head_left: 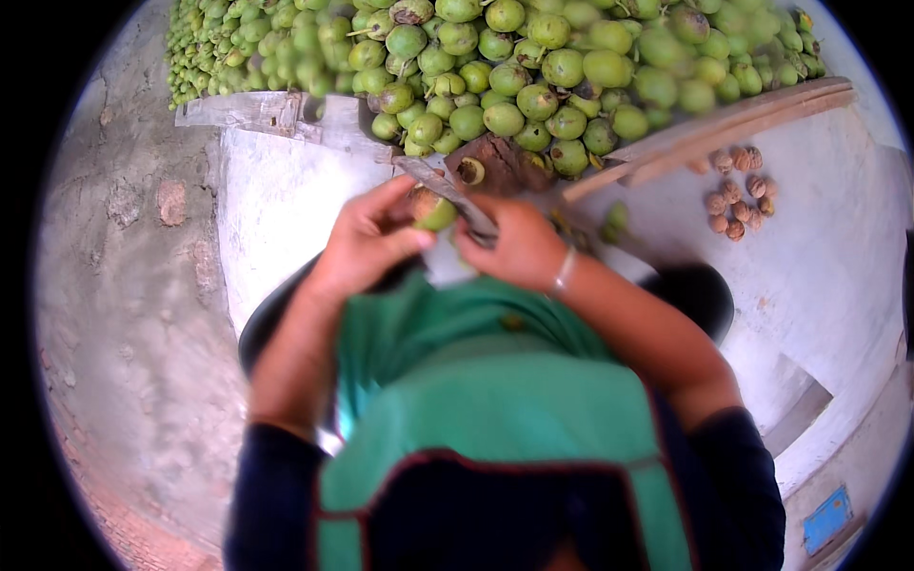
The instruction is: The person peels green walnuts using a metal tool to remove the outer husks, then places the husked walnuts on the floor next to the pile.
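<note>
Green, round-husked fruit (437, 216) with a brown part bared on top sits above the lap, pinched between thumb and fingers of the half-curled left hand (369, 231), a grip that seems chosen to leave its upper side clear. Closed around its handle end, the right hand (516, 242) holds a long grey metal knife (455, 198) slanting across the fruit; whether blade and husk touch, I cannot tell. Just beyond lies a dark brown wooden block (505, 160), probably kept close as a rest. Long weathered wooden planks (733, 122) edge the heap of round green fruits (505, 86), presumably to stop them rolling. Wrinkled brown nuts (736, 195) lie well apart rightward, perhaps to avoid mixing.
</note>
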`<state>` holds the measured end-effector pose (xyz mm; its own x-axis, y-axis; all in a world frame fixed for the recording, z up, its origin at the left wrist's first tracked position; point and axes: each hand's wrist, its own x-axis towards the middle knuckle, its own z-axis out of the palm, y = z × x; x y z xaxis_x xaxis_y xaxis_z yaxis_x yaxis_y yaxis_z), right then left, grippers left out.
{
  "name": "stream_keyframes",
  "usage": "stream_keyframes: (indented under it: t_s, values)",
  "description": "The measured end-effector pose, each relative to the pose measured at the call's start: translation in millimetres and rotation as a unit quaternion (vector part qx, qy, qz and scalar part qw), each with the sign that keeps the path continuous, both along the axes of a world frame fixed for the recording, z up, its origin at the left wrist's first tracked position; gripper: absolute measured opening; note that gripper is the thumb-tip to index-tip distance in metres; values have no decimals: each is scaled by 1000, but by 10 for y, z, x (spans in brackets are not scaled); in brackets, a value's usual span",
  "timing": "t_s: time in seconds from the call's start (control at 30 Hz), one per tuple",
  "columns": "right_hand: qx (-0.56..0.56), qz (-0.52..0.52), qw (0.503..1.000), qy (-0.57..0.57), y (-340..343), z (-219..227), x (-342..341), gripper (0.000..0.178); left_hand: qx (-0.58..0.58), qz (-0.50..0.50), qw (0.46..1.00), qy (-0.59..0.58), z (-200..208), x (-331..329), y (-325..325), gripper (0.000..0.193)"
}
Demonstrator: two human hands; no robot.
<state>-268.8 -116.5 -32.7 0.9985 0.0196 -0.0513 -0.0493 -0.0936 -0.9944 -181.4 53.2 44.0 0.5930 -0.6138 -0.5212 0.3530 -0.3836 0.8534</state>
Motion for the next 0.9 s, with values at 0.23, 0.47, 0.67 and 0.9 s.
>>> stream_keyframes:
  t_s: [0.23, 0.47, 0.67, 0.9]
  values:
    - [-58, -58, 996, -38, -31, 48, 44, 18, -67, 39, 996, 31, 106, -23, -241, 70]
    - [-162, -62, 981, -89, -42, -3, 29, 16, -34, 87, 996, -11, -134, -90, -134, 53]
    - [-11, -38, 999, -26, 18, -11, -7, 21, -53, 107, 993, 18, -166, -102, -109, 45]
    - [54, -55, 995, 59, -70, 17, 36, 27, 7, 63, 998, 28, -155, -42, 71, 46]
